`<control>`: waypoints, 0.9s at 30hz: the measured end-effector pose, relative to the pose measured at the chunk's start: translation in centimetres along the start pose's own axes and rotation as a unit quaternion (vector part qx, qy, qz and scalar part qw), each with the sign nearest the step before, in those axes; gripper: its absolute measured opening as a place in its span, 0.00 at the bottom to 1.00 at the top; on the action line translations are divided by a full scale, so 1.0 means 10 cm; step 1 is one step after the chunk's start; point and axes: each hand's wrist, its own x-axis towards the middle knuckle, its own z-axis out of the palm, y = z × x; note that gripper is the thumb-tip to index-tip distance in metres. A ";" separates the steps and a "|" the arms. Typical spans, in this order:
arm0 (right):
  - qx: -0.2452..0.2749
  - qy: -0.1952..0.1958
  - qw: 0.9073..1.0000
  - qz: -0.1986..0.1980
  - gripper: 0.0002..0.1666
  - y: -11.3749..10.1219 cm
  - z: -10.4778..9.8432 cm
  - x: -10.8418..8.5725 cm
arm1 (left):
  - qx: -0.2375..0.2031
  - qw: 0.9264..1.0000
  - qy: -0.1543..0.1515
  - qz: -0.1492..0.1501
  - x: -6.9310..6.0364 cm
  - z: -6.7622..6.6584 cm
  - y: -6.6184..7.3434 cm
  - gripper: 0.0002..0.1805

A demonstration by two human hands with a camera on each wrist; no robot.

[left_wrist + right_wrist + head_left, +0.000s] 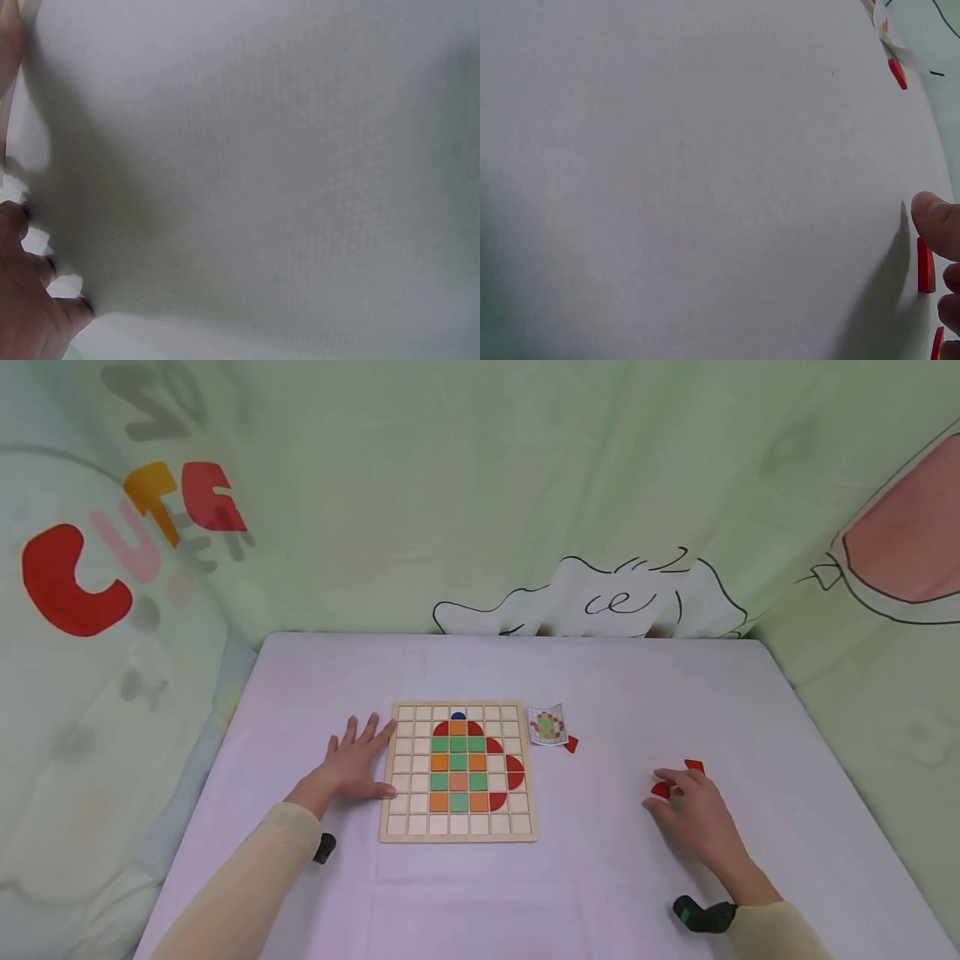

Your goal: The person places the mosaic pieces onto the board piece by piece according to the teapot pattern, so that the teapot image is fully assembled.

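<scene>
In the head view, a wooden grid board (406,842) lies flat, bearing green, orange and red tiles and one blue tile at the top. My left hand (356,766) rests at its left edge, fingers spread, index finger and thumb touching the frame. My right hand (693,814) is low over the table at right, thumb and fingers apart around a red tile (661,790). In the right wrist view that red tile (926,266) sits between thumb and fingers, with no firm pinch visible. Another red tile (694,766) lies just beyond the fingers.
A small pattern card (547,726) with a curled edge lies right of the board. One red tile (572,744) shows at its lower right corner. Black wrist devices (703,915) are near both wrists. A pale cloth covers the table, with printed curtains behind.
</scene>
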 end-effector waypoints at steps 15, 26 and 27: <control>0.024 -0.046 0.998 -0.034 0.33 -0.58 0.29 0.54 | -0.005 1.000 -0.002 0.004 -0.03 -0.02 0.03 0.63; 0.025 -0.028 0.999 -0.019 0.24 -0.76 0.44 0.70 | 0.001 1.000 0.000 0.002 -0.02 -0.02 0.02 0.63; 0.022 -0.026 0.999 -0.017 0.23 -0.76 0.45 0.71 | 0.001 1.000 0.000 0.003 -0.02 -0.02 0.02 0.63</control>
